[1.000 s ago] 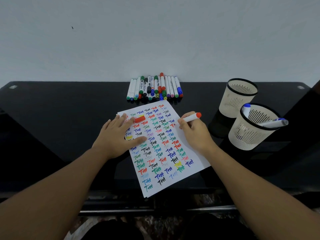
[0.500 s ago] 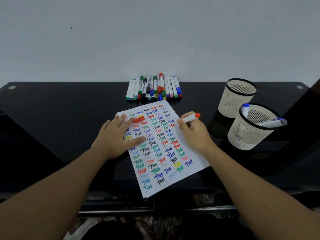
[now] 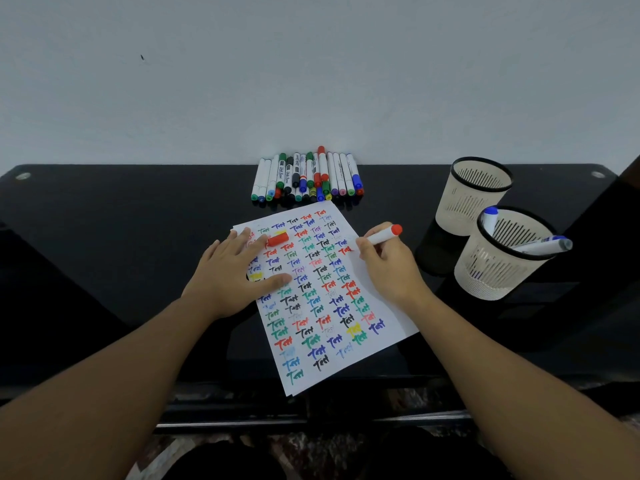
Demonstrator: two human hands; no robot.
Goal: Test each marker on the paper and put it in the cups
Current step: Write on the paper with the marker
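A white paper (image 3: 388, 317) covered with several coloured test words lies on the black table (image 3: 104, 237). My left hand (image 3: 232, 275) presses flat on the paper's left side, with a red marker cap (image 3: 277, 239) between its fingertips. My right hand (image 3: 388, 265) grips a white marker with a red end (image 3: 384, 234), tip down on the paper's right edge beside a fresh red word. A pile of markers (image 3: 306, 178) lies against the wall. Two cream mesh cups stand at the right: the far cup (image 3: 474, 195) looks empty, the near cup (image 3: 502, 258) holds two blue markers.
The table's front edge runs just below the paper's lower corner. A grey wall rises straight behind the marker pile. A dark slanted shape crosses the far right beside the cups.
A red test word has appeared at the paper's right edge under my right hand's marker. Both hands have stayed nearly in place.
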